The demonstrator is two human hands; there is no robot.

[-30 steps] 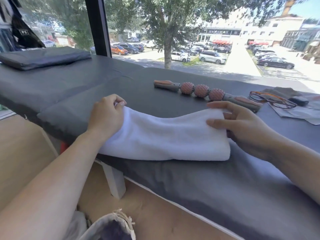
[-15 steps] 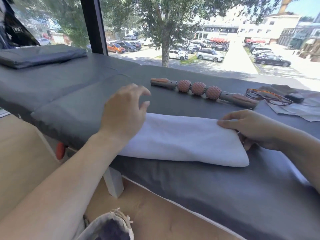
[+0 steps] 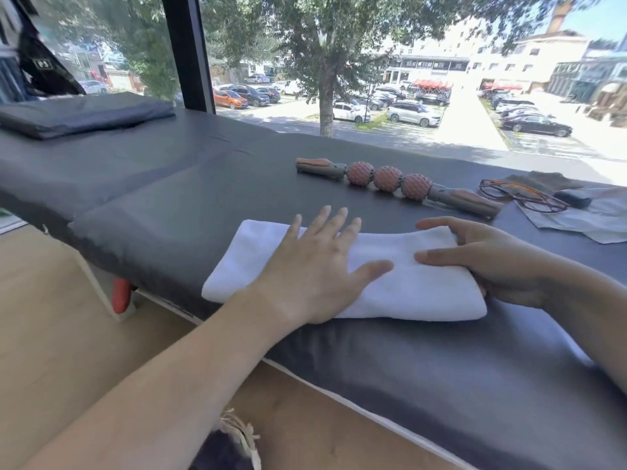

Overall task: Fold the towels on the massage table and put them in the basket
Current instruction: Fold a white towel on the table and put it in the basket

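Sunlit glass runs behind the long grey massage table [image 3: 169, 198], with a tree and a car park beyond. On the near padded edge, the fingers [image 3: 322, 222] of the left hand [image 3: 312, 266] lie straight and spread, palm flat on the middle of the folded white towel [image 3: 407, 290], pressing it down and holding nothing. The right hand [image 3: 492, 262] is at the towel's right end: its thumb lies on top of the cloth, the index finger reaches along the far edge, and the other fingers are tucked against the end, loosely curled round it.

Further out, a massage roller stick [image 3: 390, 181] with three knobbly balls lies well behind the towel, and a pair of glasses [image 3: 522, 196] rests near a small dark case [image 3: 575, 197] on some papers [image 3: 593, 222] to the right. A folded dark sheet [image 3: 81, 113] sits at the far left end. A frayed cloth rim at the bottom edge, on the floor, is probably the basket [image 3: 237, 439].

The towel sits close to the table's near edge; I'd guess a careless lift from one end could let the fold spill open or drag the bundle off onto the floor. A wide sweep might also knock the glasses.

A white label on the black fabric at top left seems to read "PS", though it is too blurred to be sure.
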